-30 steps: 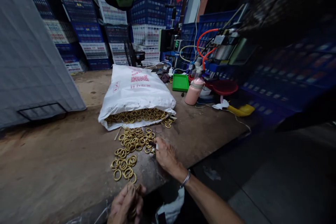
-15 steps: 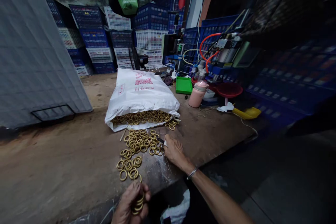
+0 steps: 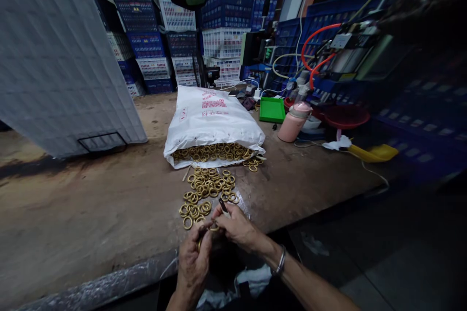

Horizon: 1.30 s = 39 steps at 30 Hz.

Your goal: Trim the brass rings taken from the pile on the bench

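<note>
A worn brown table (image 3: 91, 214) fills the foreground of a dim workshop. A grey quilted panel (image 3: 54, 58) stands at its far left corner, and blue and white crates (image 3: 222, 43) are stacked behind its far edge. A white sack (image 3: 213, 116) lies on its side in the middle of the surface, its open mouth towards the near edge and full of brass-coloured rings (image 3: 207, 189). More of these rings lie loose on the table between the sack and the near edge. Towards the far right corner a pink bottle (image 3: 294, 124) stands just beside a green tray (image 3: 272, 109).

At the near edge the person's two hands meet, touching. The left hand (image 3: 193, 262) is curled nearly closed. It appears to grip a few rings, though the poor light hides most of them. The right hand (image 3: 235, 226), a bracelet (image 3: 280, 262) on its wrist, has its fingers pinched together on a small dark tool (image 3: 223, 205). The tool's tip points up towards the loose rings, and one ring sits at the fingertips.
</note>
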### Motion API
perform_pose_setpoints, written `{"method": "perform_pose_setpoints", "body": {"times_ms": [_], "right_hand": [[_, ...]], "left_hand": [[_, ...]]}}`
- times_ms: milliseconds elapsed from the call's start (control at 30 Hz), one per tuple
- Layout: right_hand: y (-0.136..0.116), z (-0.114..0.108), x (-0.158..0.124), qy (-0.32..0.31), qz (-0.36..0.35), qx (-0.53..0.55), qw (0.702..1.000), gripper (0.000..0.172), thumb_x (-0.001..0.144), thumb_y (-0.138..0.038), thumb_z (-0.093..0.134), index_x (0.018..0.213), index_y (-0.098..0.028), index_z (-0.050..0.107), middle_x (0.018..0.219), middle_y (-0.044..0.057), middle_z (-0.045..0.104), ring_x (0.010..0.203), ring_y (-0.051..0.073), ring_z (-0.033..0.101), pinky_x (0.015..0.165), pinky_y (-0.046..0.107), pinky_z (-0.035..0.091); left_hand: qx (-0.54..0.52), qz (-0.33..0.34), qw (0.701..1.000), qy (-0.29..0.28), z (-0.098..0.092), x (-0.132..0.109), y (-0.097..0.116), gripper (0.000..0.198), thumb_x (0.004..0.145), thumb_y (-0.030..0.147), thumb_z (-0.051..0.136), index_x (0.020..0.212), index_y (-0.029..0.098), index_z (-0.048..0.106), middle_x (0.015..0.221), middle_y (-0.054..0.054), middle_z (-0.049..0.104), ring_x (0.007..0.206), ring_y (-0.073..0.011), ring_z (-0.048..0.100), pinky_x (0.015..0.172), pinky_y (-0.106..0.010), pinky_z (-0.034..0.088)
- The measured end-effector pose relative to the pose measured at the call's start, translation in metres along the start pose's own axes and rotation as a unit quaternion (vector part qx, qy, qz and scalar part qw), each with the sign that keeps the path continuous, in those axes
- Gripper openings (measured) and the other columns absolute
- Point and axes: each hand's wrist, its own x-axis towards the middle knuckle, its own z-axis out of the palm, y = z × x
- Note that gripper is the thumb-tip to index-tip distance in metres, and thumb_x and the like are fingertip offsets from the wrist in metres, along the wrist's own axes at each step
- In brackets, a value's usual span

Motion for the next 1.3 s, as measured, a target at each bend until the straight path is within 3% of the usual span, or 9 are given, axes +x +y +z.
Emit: {"method": "perform_pose_setpoints", "body": {"times_ms": [100,233,333,567,667,767,900,1000,1300], "right_hand": [[-0.004,0.004,-0.004,-0.001,-0.008,0.002,1.000,0.010,0.074,-0.027,0.043,0.074,-0.017,0.048,0.053,-0.006,0.041,0.045,0.006,0.033,0.042,0.017,0.025],[-0.008,0.008,-0.006,0.042,-0.088,-0.082,0.992,0.019,0.074,-0.033,0.046,0.064,-0.017,0.046,0.058,-0.005,0.040,0.056,0.008,0.036,0.051,0.018,0.030],[-0.009,0.010,-0.006,0.059,-0.101,-0.124,0.985,0.019,0.074,-0.031,0.046,0.062,-0.017,0.045,0.058,-0.005,0.039,0.057,0.008,0.035,0.052,0.019,0.030],[-0.005,0.013,-0.006,0.043,-0.107,-0.156,0.981,0.024,0.079,-0.035,0.042,0.064,-0.017,0.046,0.056,-0.006,0.040,0.053,0.008,0.036,0.050,0.019,0.029],[-0.004,0.012,-0.005,0.028,-0.115,-0.135,0.984,0.026,0.082,-0.034,0.038,0.065,-0.016,0.047,0.058,-0.004,0.044,0.055,0.008,0.040,0.051,0.019,0.031],[-0.003,0.009,-0.006,0.055,-0.116,-0.165,0.978,0.025,0.083,-0.028,0.034,0.067,-0.016,0.048,0.059,-0.002,0.048,0.055,0.009,0.043,0.053,0.020,0.033],[0.003,0.007,-0.011,0.047,-0.173,-0.305,0.935,0.011,0.074,-0.014,0.040,0.074,-0.018,0.051,0.062,-0.001,0.051,0.057,0.010,0.044,0.054,0.022,0.030],[0.006,0.009,-0.016,0.024,-0.194,-0.388,0.901,0.023,0.064,-0.007,0.039,0.080,-0.019,0.050,0.064,-0.001,0.052,0.057,0.012,0.043,0.055,0.023,0.027],[0.006,0.008,-0.011,0.024,-0.146,-0.469,0.871,0.029,0.062,-0.007,0.038,0.087,-0.019,0.049,0.070,0.002,0.058,0.061,0.014,0.049,0.056,0.024,0.027]], "left_hand": [[-0.007,-0.011,1.000,-0.014,-0.001,-0.002,-0.001,0.018,0.069,0.035,0.060,0.076,0.019,0.065,0.073,-0.003,0.066,0.072,-0.0178,0.059,0.068,-0.025,0.045],[-0.084,-0.101,0.991,-0.020,0.003,-0.003,-0.004,0.023,0.069,0.040,0.060,0.075,0.017,0.059,0.061,0.001,0.058,0.054,-0.0113,0.052,0.051,-0.020,0.041],[-0.115,-0.164,0.979,-0.030,0.005,-0.003,-0.007,0.028,0.069,0.043,0.059,0.077,0.017,0.054,0.053,0.006,0.048,0.042,-0.0059,0.040,0.040,-0.016,0.031],[-0.116,-0.228,0.964,-0.069,0.003,-0.004,-0.003,0.033,0.070,0.050,0.055,0.069,0.018,0.047,0.049,0.008,0.042,0.035,-0.0028,0.031,0.034,-0.015,0.019],[-0.174,-0.230,0.955,-0.072,0.002,-0.005,-0.003,0.031,0.070,0.047,0.057,0.068,0.018,0.046,0.051,0.008,0.043,0.036,-0.0018,0.030,0.035,-0.014,0.019],[-0.203,-0.237,0.948,-0.058,0.002,-0.005,-0.005,0.030,0.068,0.045,0.060,0.071,0.019,0.046,0.052,0.008,0.045,0.036,-0.0019,0.032,0.035,-0.015,0.021],[-0.199,-0.243,0.949,-0.034,0.002,-0.004,-0.005,0.032,0.065,0.046,0.063,0.074,0.020,0.047,0.052,0.008,0.048,0.036,-0.0022,0.034,0.036,-0.014,0.022],[-0.197,-0.240,0.950,-0.022,0.005,-0.002,-0.001,0.037,0.060,0.047,0.066,0.074,0.019,0.047,0.049,0.009,0.047,0.036,-0.0023,0.034,0.037,-0.014,0.024],[-0.100,-0.160,0.982,-0.031,0.002,-0.009,0.004,0.033,0.067,0.049,0.059,0.066,0.017,0.050,0.049,0.006,0.045,0.040,-0.0042,0.036,0.039,-0.016,0.027]]}}
